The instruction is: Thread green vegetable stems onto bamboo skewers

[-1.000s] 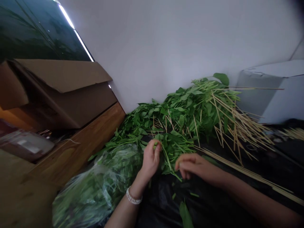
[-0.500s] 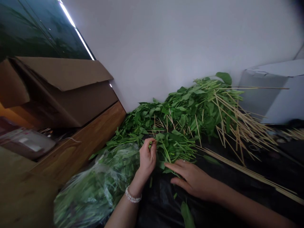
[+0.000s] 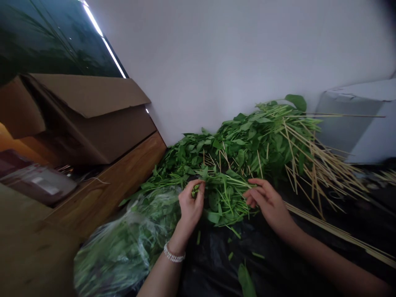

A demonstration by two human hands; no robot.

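My left hand (image 3: 191, 204), with a beaded bracelet at the wrist, is closed around a few green stems (image 3: 194, 189) whose ends show between thumb and fingers. Across from it, my right hand (image 3: 270, 206) pinches the stem ends of leafy greens (image 3: 238, 180) between thumb and index finger. Below and between both hands lies a loose heap of leafy greens (image 3: 227, 202), stems pointing right. A clear plastic bag (image 3: 126, 243) full of greens rests left of my left hand. Stem scraps and a single leaf (image 3: 246, 280) lie on the black sheet (image 3: 213, 255) in front.
Behind the hands, a bigger pile of greens (image 3: 247, 128) leans against the white wall (image 3: 216, 62). Many thin sticks (image 3: 328, 173) poke out to the right, with a bundle of long sticks (image 3: 340, 231) nearer. A cardboard box (image 3: 102, 132) stands left, a white box (image 3: 355, 119) right.
My right hand has risen from the front of the heap to the stem ends at its upper right and closed on them. My left hand has stayed nearly in place.
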